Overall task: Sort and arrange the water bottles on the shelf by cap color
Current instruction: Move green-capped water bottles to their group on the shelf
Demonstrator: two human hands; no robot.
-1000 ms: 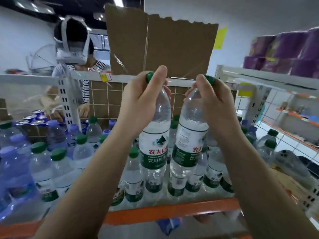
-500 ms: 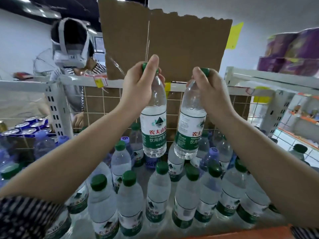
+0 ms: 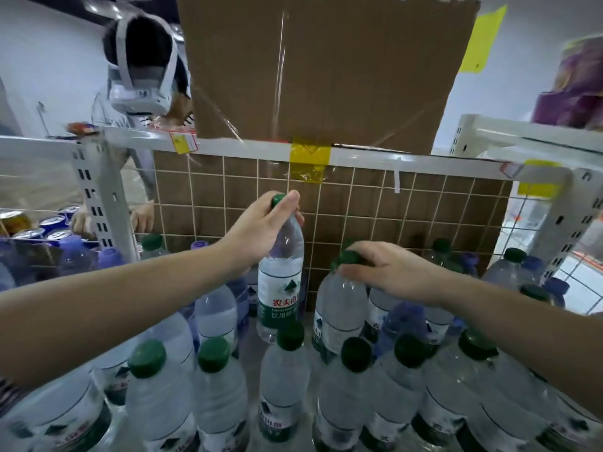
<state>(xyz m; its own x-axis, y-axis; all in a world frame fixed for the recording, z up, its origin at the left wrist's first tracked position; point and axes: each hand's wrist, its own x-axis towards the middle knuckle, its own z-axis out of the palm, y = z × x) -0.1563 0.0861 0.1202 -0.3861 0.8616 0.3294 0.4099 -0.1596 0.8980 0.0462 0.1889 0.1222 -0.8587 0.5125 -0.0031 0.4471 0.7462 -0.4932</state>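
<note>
The left hand (image 3: 261, 228) is wrapped around the neck of a green-capped bottle (image 3: 280, 282), thumb resting on the cap, holding it upright near the wire grid back panel (image 3: 408, 210) of the shelf (image 3: 375, 158). The right hand (image 3: 394, 272) grips the green cap of a second bottle (image 3: 342, 308), which stands lower among its neighbours (whether its base touches the shelf is hidden). A front row of green-capped bottles (image 3: 284, 370) stands nearest the camera; purple-capped bottles (image 3: 107, 257) sit at the back left and right. Cardboard (image 3: 326, 66) rises above the shelf rail, and another person wearing a headset (image 3: 140, 73) leans in behind.
</note>
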